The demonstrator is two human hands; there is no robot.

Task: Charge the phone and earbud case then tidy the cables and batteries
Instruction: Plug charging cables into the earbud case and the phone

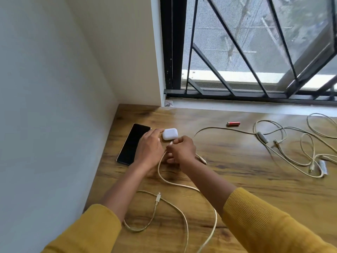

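A white earbud case (170, 134) lies on the wooden table (237, 179), just right of a black phone (132, 143) lying screen up near the wall. My left hand (149, 148) lies partly over the phone's right edge, its fingertips touching the case's left side. My right hand (181, 150) pinches the plug end of a white cable (182, 185) right at the near side of the case. Whether the plug is in the port I cannot tell. That cable loops back toward me. A second cable end with a connector (158, 197) lies loose below my hands.
A red battery (233, 123) lies at the back near the window sill (255, 105). A tangle of pale cables (291, 143) with several plugs sprawls over the right side of the table. A white wall borders the table on the left.
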